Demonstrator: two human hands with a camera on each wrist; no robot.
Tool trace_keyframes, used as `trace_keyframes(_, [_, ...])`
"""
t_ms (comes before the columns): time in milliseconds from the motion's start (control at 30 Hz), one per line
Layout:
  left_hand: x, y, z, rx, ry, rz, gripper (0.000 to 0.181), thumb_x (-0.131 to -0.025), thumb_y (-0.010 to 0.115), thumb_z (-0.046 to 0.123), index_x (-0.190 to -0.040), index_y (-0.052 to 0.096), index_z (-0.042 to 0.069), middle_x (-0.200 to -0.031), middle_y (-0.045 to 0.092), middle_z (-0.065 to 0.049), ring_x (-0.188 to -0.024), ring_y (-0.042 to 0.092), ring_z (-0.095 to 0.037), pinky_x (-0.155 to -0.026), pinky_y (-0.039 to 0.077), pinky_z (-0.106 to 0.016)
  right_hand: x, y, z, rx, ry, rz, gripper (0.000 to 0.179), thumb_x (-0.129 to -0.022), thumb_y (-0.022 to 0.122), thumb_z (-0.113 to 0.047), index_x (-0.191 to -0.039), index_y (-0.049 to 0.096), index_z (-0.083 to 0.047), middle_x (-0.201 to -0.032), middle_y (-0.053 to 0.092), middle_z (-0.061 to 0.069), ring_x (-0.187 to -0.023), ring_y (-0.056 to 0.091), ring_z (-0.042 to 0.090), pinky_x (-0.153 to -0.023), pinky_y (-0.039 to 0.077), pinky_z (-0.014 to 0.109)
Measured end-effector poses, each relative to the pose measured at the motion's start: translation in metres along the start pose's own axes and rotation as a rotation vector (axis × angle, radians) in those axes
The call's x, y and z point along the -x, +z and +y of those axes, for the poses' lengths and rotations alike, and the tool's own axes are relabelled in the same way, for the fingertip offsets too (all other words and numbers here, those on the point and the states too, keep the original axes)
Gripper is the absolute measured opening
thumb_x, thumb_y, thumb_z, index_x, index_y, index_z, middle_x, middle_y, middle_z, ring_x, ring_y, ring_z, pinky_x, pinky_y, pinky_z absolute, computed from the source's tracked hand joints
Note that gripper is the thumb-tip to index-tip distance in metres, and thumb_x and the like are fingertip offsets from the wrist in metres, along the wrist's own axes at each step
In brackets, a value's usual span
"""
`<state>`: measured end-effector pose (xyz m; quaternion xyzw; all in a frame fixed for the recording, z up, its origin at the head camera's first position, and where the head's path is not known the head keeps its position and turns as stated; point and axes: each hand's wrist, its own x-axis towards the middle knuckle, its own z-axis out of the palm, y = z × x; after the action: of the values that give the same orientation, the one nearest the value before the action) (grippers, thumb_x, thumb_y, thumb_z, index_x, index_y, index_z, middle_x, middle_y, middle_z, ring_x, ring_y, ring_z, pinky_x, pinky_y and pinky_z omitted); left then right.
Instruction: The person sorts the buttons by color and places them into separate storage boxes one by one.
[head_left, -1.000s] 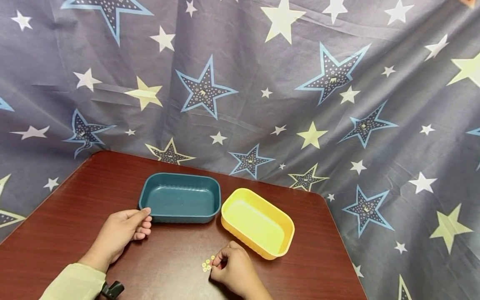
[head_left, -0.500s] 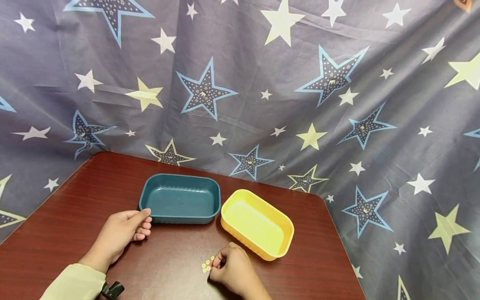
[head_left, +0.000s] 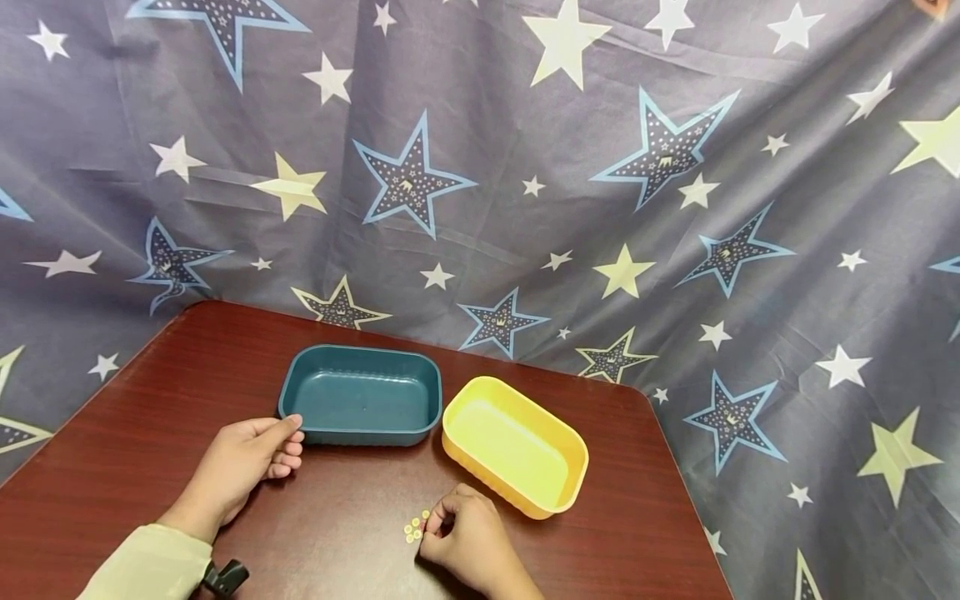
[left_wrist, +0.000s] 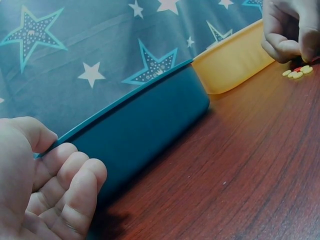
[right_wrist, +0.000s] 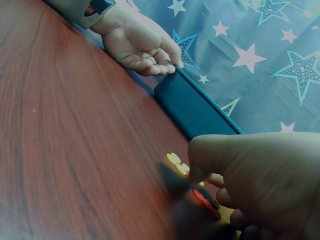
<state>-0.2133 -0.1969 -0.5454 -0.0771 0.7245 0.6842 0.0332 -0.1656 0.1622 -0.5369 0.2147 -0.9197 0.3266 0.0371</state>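
Observation:
My left hand (head_left: 243, 467) pinches the near left corner of a teal plastic tray (head_left: 352, 437) between thumb and curled fingers. Down at the tabletop, my right hand (head_left: 474, 537) has its thumb and fingertips drawn together at a small red button (right_wrist: 206, 204), partly hidden by the fingers. Several small yellow buttons (head_left: 412, 529) lie in a loose cluster just left of those fingertips. The left wrist view also shows the yellow buttons (left_wrist: 297, 75) with a bit of red among them.
A yellow plastic tray (head_left: 517, 450) stands angled to the right of the teal one, their corners close together. Both rest on a reddish-brown wooden table (head_left: 352, 508). A grey curtain (head_left: 480, 167) printed with stars hangs behind the table.
Both hands and both trays hold their places. At the right fingertips, less red shows than a second ago.

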Motion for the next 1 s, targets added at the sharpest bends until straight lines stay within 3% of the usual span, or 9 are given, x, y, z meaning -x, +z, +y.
trace_keyframes(100, [0.000,-0.001,0.001,0.002,-0.002,-0.001,0.063,-0.102,0.064,0.050,-0.115,0.067,-0.012,-0.083,0.073,-0.003,-0.072,0.075,-0.013,-0.065,0.066,-0.030,0.000,-0.001,0.001,-0.042,0.014,0.005,0.026,-0.067,0.081,-0.011,-0.067,0.064,-0.030,-0.072,0.060,-0.015,-0.066,0.052,-0.007,-0.060,0.046,0.010])
trace_keyframes(333, [0.000,-0.001,0.001,0.010,-0.013,-0.003,0.064,-0.101,0.065,0.051,-0.115,0.067,-0.011,-0.083,0.073,-0.003,-0.072,0.075,-0.012,-0.065,0.066,-0.030,-0.002,-0.007,0.000,-0.162,0.137,-0.044,0.022,-0.072,0.077,-0.011,-0.070,0.066,-0.029,-0.058,0.061,-0.015,-0.050,0.053,-0.002,-0.049,0.046,0.017])
trace_keyframes(600, [-0.001,-0.002,0.002,0.016,-0.007,-0.010,0.051,-0.105,0.063,0.042,-0.107,0.068,-0.009,-0.080,0.069,-0.002,-0.069,0.073,-0.012,-0.063,0.065,-0.029,-0.002,-0.007,0.003,-0.274,0.172,-0.082,0.014,-0.080,0.077,-0.008,-0.083,0.075,-0.021,-0.062,0.064,-0.011,-0.049,0.058,-0.001,-0.050,0.051,0.018])
trace_keyframes(900, [-0.001,-0.003,0.004,0.021,-0.023,0.001,0.040,-0.107,0.059,0.033,-0.102,0.065,-0.007,-0.077,0.066,-0.002,-0.066,0.071,-0.013,-0.062,0.064,-0.030,-0.006,-0.012,0.005,-0.336,0.219,-0.074,0.010,-0.085,0.076,-0.010,-0.085,0.080,-0.019,-0.066,0.070,-0.008,-0.053,0.061,0.001,-0.051,0.052,0.018])
trace_keyframes(1000, [-0.001,-0.003,0.004,0.022,-0.027,0.011,0.035,-0.107,0.059,0.030,-0.098,0.063,-0.004,-0.076,0.066,-0.002,-0.065,0.070,-0.013,-0.061,0.064,-0.030,-0.007,-0.015,0.004,-0.374,0.239,-0.072,0.007,-0.088,0.076,-0.011,-0.087,0.080,-0.016,-0.068,0.073,-0.001,-0.054,0.064,0.007,-0.052,0.055,0.020])
